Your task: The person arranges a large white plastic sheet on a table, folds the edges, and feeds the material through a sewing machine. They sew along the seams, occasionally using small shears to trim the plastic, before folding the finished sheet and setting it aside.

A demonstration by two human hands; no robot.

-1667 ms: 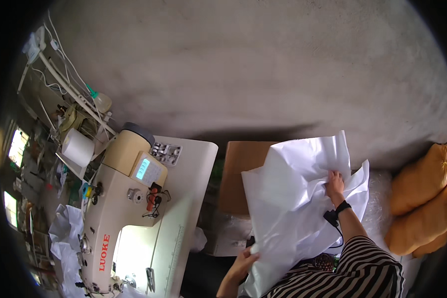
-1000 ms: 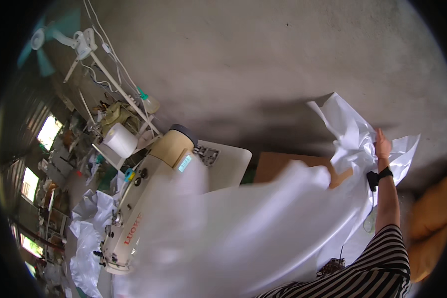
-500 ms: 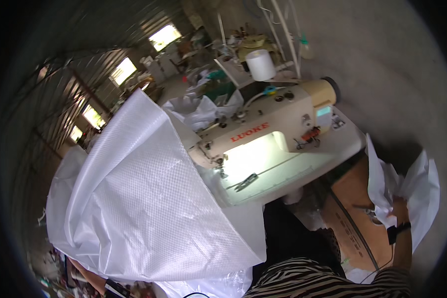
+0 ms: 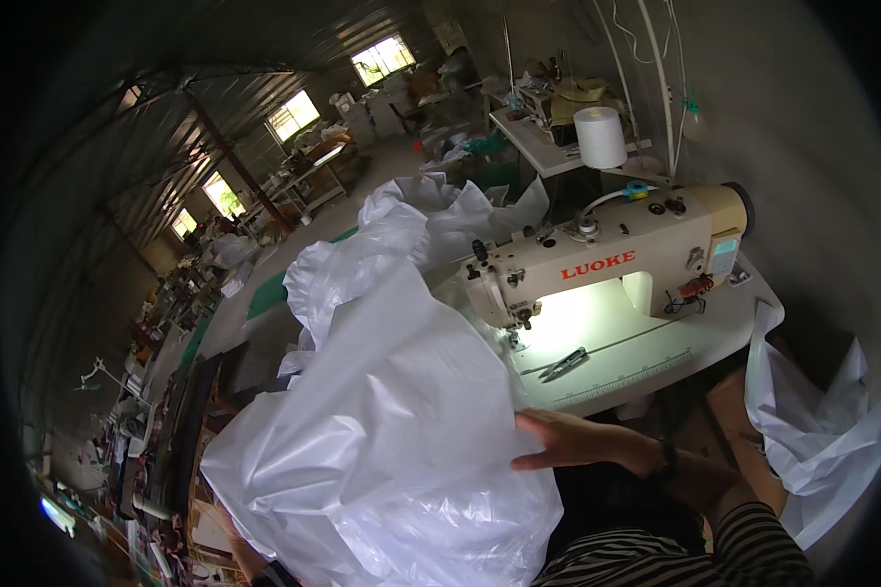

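A large white woven plastic sack [image 4: 392, 391] is spread in front of me, with a crinkled clear film [image 4: 460, 528] at its lower part. My left hand [image 4: 227, 528] holds its lower left edge, the fingertips hidden behind the material. At the sack's right edge is my right hand [image 4: 563, 438], thumb and fingers apart, touching the material. The sewing machine [image 4: 597, 259] stands just beyond, its lamp lit, and the sack's upper right edge reaches close to the needle area. Small thread snips [image 4: 564, 363] lie on the machine bed [image 4: 646, 362].
More white sacking [image 4: 392, 230] is heaped left of the machine. A white thread cone [image 4: 599, 137] stands behind it. Other white material [image 4: 822, 430] hangs at the right over a brown cardboard box [image 4: 744, 430]. A grey wall rises on the right.
My right hand has left the white material at the far right and come to the sack's right edge. The sack has been lowered, uncovering the machine's needle end. The view has shifted left.
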